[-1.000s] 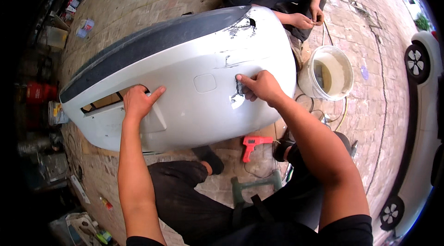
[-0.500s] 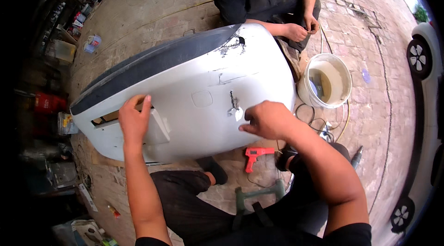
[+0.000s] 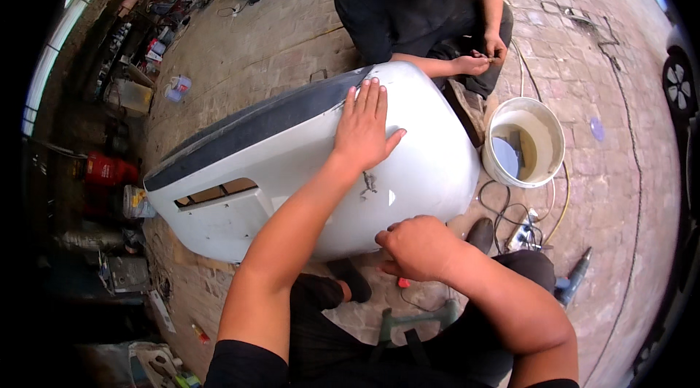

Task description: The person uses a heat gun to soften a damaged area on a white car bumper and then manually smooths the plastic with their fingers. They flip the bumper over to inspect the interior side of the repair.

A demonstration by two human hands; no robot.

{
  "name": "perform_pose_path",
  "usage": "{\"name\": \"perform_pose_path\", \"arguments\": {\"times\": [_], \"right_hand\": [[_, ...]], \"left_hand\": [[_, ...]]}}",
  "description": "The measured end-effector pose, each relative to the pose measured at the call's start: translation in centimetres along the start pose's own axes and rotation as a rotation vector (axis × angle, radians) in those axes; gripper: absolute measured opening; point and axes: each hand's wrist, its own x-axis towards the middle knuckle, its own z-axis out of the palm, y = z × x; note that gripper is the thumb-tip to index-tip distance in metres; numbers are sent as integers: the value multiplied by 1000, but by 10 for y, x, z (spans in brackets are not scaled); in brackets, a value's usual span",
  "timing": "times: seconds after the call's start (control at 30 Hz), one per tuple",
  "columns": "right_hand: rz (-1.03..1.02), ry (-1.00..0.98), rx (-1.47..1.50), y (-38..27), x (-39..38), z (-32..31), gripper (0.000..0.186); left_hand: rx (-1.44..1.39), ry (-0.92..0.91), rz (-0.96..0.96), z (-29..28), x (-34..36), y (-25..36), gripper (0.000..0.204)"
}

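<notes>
A white car bumper [image 3: 321, 220] with a dark grey trim strip [image 3: 240, 127] lies across the ground in front of me. My left hand [image 3: 362, 125] rests on its upper part, fingers stretched out near the trim's right end, palm covering the scuffed area. Below that hand, a dark rough gouge [image 3: 369, 184] shows in the white surface, with a bright white spot [image 3: 391, 198] beside it. My right hand [image 3: 419, 246] is over the bumper's near edge, its fingers curled in; whatever they may hold is hidden. Just under it, a small bit of a red tool [image 3: 403, 282] shows.
Across the bumper a co-worker in dark clothes [image 3: 408, 16] crouches, hands together. At right stand a white bucket [image 3: 536, 176] of water, tangled cables [image 3: 503, 206] and a grey-blue power tool [image 3: 577, 275]. A green stool [image 3: 394, 322] is beneath me. Clutter lines the left.
My left hand has moved from the slot at the bumper's left up to the upper right, now flat. My right hand has drawn back from the gouge toward me, covering most of the red tool.
</notes>
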Motion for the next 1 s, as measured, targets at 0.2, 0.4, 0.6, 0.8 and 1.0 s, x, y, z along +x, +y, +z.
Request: {"name": "perform_pose_path", "arguments": {"times": [0.2, 0.4, 0.6, 0.8, 1.0], "right_hand": [[-11, 11, 0, 2, -9, -5, 36], [-42, 7, 11, 1, -13, -2, 40], [-57, 27, 7, 3, -13, -5, 42], [-22, -6, 10, 3, -12, -4, 43], [-7, -25, 33, 1, -12, -10, 42]], "left_hand": [[25, -6, 33, 12, 46, -4, 91], [61, -12, 47, 14, 57, 1, 92], [27, 21, 150, 14, 34, 3, 90], [20, 15, 259, 19, -7, 0, 90], [-150, -3, 260, 9, -65, -11, 87]]}}
